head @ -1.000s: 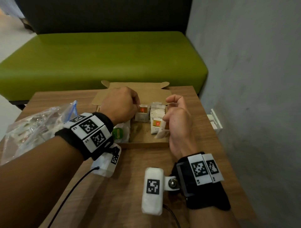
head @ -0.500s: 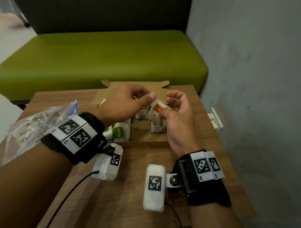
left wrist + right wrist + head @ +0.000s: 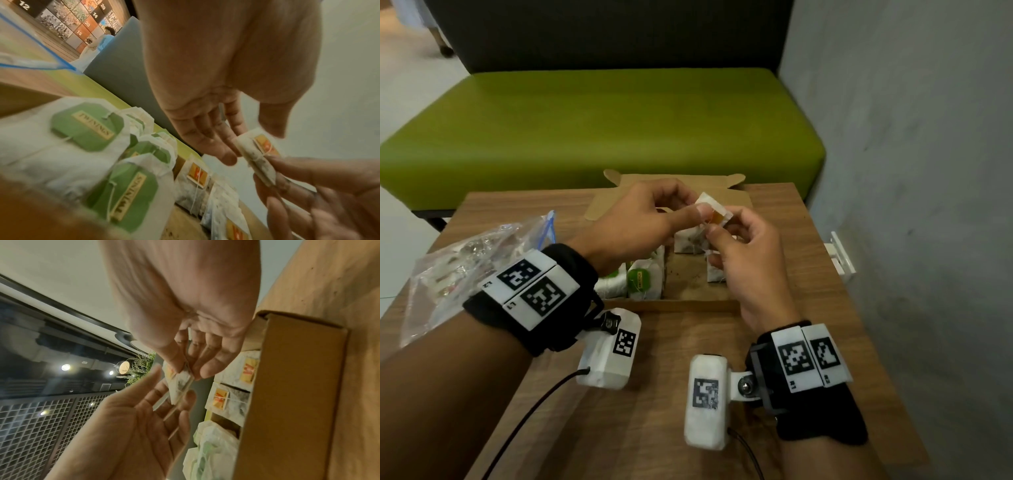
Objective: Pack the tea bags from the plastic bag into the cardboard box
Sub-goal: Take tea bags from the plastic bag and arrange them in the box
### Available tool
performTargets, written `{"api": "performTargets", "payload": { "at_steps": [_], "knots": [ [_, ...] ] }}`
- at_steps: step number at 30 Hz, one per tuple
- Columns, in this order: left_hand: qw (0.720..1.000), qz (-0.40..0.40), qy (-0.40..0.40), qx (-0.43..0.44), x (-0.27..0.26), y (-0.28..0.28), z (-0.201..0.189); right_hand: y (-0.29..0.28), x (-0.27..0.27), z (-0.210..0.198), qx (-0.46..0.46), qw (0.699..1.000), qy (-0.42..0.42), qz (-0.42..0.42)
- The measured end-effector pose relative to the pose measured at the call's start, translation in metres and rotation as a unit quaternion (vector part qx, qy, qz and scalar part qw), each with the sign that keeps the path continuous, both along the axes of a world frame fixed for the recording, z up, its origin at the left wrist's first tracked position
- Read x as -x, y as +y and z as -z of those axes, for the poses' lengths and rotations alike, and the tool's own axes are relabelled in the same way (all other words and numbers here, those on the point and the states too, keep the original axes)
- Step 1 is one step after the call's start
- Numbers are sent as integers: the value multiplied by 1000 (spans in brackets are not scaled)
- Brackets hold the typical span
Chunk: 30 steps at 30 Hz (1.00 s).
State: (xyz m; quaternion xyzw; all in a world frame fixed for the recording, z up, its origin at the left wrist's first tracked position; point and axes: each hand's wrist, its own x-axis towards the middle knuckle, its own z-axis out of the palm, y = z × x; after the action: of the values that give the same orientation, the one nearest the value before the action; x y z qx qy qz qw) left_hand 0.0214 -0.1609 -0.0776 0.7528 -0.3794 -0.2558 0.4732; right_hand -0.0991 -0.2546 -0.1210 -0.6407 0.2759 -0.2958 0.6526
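- Head view: both hands are raised over the cardboard box (image 3: 681, 303), which lies open on the wooden table (image 3: 808, 274). The left hand (image 3: 635, 224) and the right hand (image 3: 748, 250) hold one tea bag (image 3: 714, 209) between them; it is white paper with an orange tag. The left thumb presses on it and the right fingertips pinch its lower edge. In the box, bags with green tags (image 3: 640, 279) stand on the left side and more white bags on the right side. The plastic bag (image 3: 465, 260) (clear, with a blue zip strip) lies on the table, left of the box.
- Left wrist view: the left fingers (image 3: 213, 142) are nearly straight behind the tea bag (image 3: 257, 157) and the thumb comes over it; dark tea shows through the paper. The right hand (image 3: 329, 186) pinches its lower end. Below, the green tags (image 3: 88, 128) read "TWININGS", and the orange-tagged bags (image 3: 196, 174) stand beside them.
- Right wrist view: the right thumb and forefinger grip the tea bag (image 3: 180, 384) at its top, and the other fingers are loosely curled. The left hand (image 3: 131, 426) lies open under it, palm up. The box wall (image 3: 294, 386) is just beside.
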Motion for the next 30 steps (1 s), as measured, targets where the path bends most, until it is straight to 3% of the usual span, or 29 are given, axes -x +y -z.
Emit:
{"api": "performTargets", "payload": {
  "at_steps": [4, 12, 20, 26, 30],
  "knots": [
    [999, 14, -47, 15, 0, 2, -3, -1, 1, 0, 33, 999, -10, -16],
    [993, -40, -102, 36, 1, 7, -4, 2, 2, 0, 15, 1000, -9, -18],
    [996, -68, -51, 20, -3, 10, 9, 1, 0, 4, 57, 998, 26, 3],
    [984, -98, -126, -84, -16, 6, 25, -1, 1, 5, 35, 997, 50, 38],
    [959, -86, -212, -168, -16, -1, 27, 0, 1, 5, 51, 996, 58, 33]
  ]
}}
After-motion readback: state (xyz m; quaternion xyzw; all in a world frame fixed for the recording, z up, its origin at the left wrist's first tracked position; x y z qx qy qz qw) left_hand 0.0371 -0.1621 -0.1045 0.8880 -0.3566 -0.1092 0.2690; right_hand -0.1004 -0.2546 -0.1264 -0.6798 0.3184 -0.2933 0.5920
